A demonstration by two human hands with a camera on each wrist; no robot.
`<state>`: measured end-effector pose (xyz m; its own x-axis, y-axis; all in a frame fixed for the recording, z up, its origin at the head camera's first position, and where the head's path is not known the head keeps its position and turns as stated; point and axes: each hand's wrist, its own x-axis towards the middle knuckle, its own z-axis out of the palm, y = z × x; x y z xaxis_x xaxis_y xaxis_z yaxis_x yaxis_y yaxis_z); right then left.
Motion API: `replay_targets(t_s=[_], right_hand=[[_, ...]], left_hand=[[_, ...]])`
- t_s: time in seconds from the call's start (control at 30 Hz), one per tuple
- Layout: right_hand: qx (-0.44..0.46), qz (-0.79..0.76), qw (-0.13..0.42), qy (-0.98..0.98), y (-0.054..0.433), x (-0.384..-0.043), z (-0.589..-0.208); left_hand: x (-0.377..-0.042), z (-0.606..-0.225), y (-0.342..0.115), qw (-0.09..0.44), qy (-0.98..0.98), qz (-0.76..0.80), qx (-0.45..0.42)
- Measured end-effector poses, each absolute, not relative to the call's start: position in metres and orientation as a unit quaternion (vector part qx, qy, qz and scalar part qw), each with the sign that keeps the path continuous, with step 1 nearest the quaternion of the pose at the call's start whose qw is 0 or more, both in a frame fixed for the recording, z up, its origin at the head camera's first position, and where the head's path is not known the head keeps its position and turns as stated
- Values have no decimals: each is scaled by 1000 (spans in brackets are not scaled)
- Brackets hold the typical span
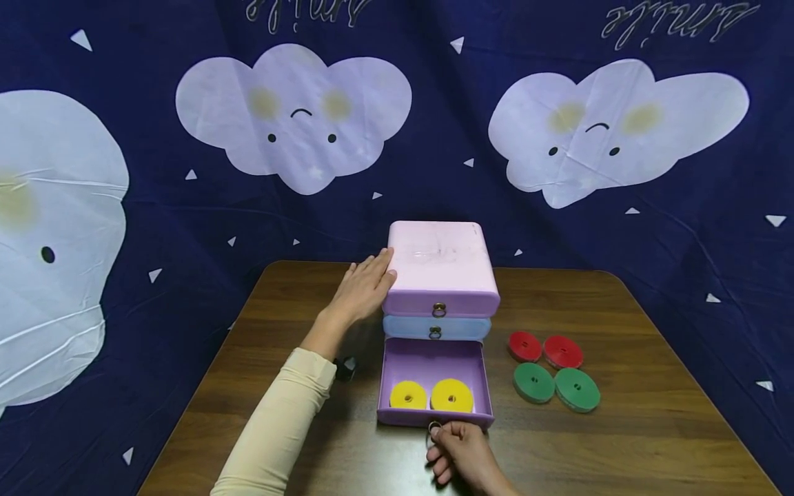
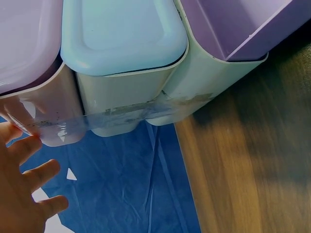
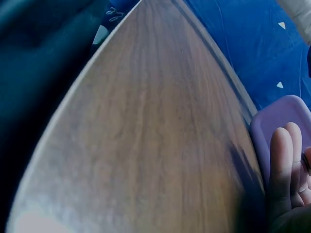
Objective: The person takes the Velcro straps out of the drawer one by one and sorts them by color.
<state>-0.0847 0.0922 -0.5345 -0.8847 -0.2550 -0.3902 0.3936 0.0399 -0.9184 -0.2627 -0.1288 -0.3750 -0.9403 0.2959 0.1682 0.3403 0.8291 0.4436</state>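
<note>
A small three-drawer cabinet (image 1: 443, 255) with a pink top stands on the table. My left hand (image 1: 367, 282) rests against its upper left side, fingers extended; the left wrist view shows these fingers (image 2: 41, 174) spread beside the casing. The bottom purple drawer (image 1: 434, 362) is pulled out, with two yellow rolls (image 1: 451, 395) lying inside near its front. My right hand (image 1: 462, 455) pinches the ring pull (image 1: 435, 428) on that drawer's front. The blue middle drawer (image 1: 437, 328) and the purple top drawer (image 1: 409, 303) are closed.
Two red rolls (image 1: 563, 352) and two green rolls (image 1: 577, 389) lie on the wooden table (image 1: 645, 427) right of the cabinet. A small black object (image 1: 346, 368) sits beside the left forearm. A dark blue cloth (image 1: 434, 193) with clouds hangs behind the table.
</note>
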Motion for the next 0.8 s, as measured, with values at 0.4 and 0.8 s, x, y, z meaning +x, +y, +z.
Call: replay_targets(t_s=[0.4, 0.8], right_hand=[[34, -672, 234, 702, 123, -83, -512], [-3, -631, 111, 768, 177, -98, -463]], left_hand=[[-261, -374, -130, 45, -955, -239, -168], [-262, -374, -130, 46, -954, -240, -175]])
